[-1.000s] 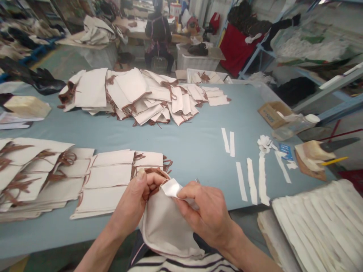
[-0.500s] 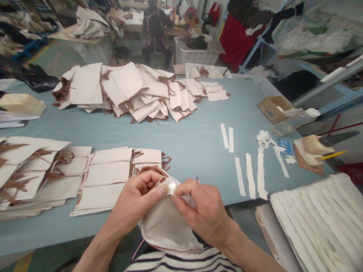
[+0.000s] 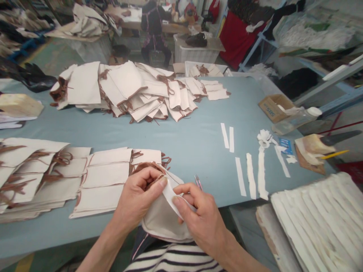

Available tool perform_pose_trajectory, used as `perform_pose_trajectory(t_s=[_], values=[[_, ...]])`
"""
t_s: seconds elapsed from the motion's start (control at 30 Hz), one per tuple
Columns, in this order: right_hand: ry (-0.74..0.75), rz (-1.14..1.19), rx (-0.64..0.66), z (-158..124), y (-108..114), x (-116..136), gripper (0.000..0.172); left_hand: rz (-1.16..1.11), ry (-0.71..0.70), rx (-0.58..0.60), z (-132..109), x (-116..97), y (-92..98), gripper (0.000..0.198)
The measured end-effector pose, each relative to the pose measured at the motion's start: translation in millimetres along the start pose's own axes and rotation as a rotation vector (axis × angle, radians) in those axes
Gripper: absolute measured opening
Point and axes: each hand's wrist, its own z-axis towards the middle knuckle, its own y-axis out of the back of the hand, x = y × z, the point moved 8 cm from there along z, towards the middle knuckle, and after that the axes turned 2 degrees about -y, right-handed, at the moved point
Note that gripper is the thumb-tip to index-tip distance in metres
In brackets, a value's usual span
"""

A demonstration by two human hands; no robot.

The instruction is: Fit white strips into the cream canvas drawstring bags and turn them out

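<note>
My left hand [image 3: 141, 196] is closed on the brown-edged top of a cream fabric pouch [image 3: 161, 223], its thumb pressing one end of a white strip [image 3: 171, 196] against the cloth. Between the thumb and fingers of my right hand [image 3: 198, 215] is the strip's other part, pulled out at a slant in front of the pouch. The pouch hangs over my lap at the table's front edge. Just beyond my right hand, a small pair of metal-tipped tweezers or snips [image 3: 197, 182] lies on the blue-grey table [image 3: 198, 151]; I cannot tell which.
Stacked cream pouches [image 3: 107, 166] with brown cords lie at the left, and a long heap of them [image 3: 121, 83] at the back. Loose white strips [image 3: 240, 176] are on the right, near a cardboard box [image 3: 275, 107] and plastic jar [image 3: 296, 120]. A person [image 3: 154, 30] sits far behind.
My right hand has drawn the white strip down and out from my left thumb, so more of it shows. The pouch is still in my left hand.
</note>
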Motion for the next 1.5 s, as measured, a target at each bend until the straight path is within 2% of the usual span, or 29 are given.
perform_pose_trajectory(t_s=[0.13, 0.6, 0.8, 1.03, 1.1, 1.23, 1.3, 1.4, 1.43, 1.5], values=[[-0.069, 0.097, -0.001, -3.0, -2.2, -10.3, 0.029, 0.000, 0.042, 0.021, 2.4, 3.9, -3.3, 0.026], [0.033, 0.037, 0.008, -4.3, -4.8, -9.7, 0.023, -0.021, 0.101, 0.051, -1.2, 9.2, -5.8, 0.022], [0.065, 0.011, -0.009, -5.4, -8.5, -10.7, 0.026, -0.026, 0.031, 0.035, -1.6, 5.5, -5.0, 0.020], [0.050, -0.052, -0.012, -17.2, -9.2, -23.8, 0.020, -0.060, -0.061, -0.021, 0.2, -1.7, 9.2, 0.019], [0.024, -0.060, -0.012, -21.6, -9.5, -29.8, 0.023, -0.060, -0.085, -0.039, 2.2, -7.0, 12.6, 0.019], [-0.023, -0.143, 0.133, -29.1, -22.8, -42.7, 0.026, 0.015, -0.115, 0.000, 3.7, -16.5, 12.1, 0.019], [0.044, -0.304, 0.228, -32.9, -25.7, -41.1, 0.027, 0.072, -0.109, 0.034, 2.9, -19.3, 11.3, 0.019], [0.188, -0.559, 0.282, -34.5, -8.0, -26.6, 0.017, 0.128, -0.090, 0.107, 1.5, -24.5, 9.6, 0.022], [0.191, -0.609, 0.254, -31.5, 5.7, -20.7, 0.012, 0.143, -0.088, 0.132, 1.2, -27.2, 8.6, 0.023], [0.224, -0.608, 0.116, -20.9, 39.0, 0.1, 0.010, 0.175, -0.112, 0.186, 0.8, -35.1, 4.8, 0.022]])
